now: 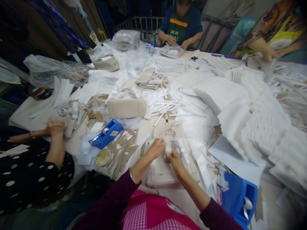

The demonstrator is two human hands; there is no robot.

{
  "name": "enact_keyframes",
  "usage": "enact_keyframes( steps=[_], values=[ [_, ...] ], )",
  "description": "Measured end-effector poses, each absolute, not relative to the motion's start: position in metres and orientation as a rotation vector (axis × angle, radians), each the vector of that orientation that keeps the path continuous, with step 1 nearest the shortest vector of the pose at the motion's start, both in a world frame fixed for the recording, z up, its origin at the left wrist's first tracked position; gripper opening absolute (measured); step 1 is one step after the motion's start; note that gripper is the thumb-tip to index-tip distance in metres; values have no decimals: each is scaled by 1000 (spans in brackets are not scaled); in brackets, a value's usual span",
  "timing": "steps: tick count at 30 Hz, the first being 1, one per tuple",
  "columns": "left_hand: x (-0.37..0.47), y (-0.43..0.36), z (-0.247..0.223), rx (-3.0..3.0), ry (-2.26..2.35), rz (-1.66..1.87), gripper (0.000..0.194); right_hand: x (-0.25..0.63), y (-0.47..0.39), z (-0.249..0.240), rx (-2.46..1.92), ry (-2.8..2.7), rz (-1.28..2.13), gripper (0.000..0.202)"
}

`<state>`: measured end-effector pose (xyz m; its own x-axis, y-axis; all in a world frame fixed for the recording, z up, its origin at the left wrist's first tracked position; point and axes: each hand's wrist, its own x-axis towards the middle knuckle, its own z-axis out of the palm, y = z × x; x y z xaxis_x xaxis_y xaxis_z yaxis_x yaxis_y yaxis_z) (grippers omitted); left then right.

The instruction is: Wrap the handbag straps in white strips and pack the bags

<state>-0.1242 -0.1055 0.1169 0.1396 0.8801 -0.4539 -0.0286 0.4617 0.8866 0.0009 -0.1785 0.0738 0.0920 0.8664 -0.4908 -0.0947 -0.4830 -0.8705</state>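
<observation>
A cream handbag (159, 179) lies flat on the table right in front of me. Its handle (169, 147) is partly covered by clear and white wrapping. On the handle's left side, the fingers of my left hand (157, 148) are curled closed around the wrapping. My right hand (176, 162) pinches the lower part of the same wrapped handle. Both hands hang just above the bag's body, close together. A clear-wrapped strap piece (182, 147) rests to the right of the hands. A strap with a metal buckle (167, 120) lies beyond the bag.
Blue tape dispensers (106, 134) (238, 199) stand left and right of me. A tape roll (103, 157) lies by cardboard scraps. Another cream bag (127, 108), white foam strips (165, 103) and stacked foam sheets (254, 108) cover the table. Co-workers (178, 30) work around it.
</observation>
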Motion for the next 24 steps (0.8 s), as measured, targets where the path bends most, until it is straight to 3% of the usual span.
enact_keyframes(
  steps=[5,9,14,19,24],
  values=[
    [-186,-127,125,1326,1460,676,23,6,-169,83,-1530,-516,1742,29],
    [-208,-159,106,1158,1563,624,25,2,-164,81,-1542,-464,1813,31],
    [-195,-172,103,779,1434,738,33,-1,-164,77,-1501,-444,1852,31],
    [-174,-162,94,794,1565,774,48,-6,-169,73,-1447,-454,1793,33],
    [-167,-153,91,925,1558,668,38,-15,-174,70,-1457,-576,1710,33]
  ],
)
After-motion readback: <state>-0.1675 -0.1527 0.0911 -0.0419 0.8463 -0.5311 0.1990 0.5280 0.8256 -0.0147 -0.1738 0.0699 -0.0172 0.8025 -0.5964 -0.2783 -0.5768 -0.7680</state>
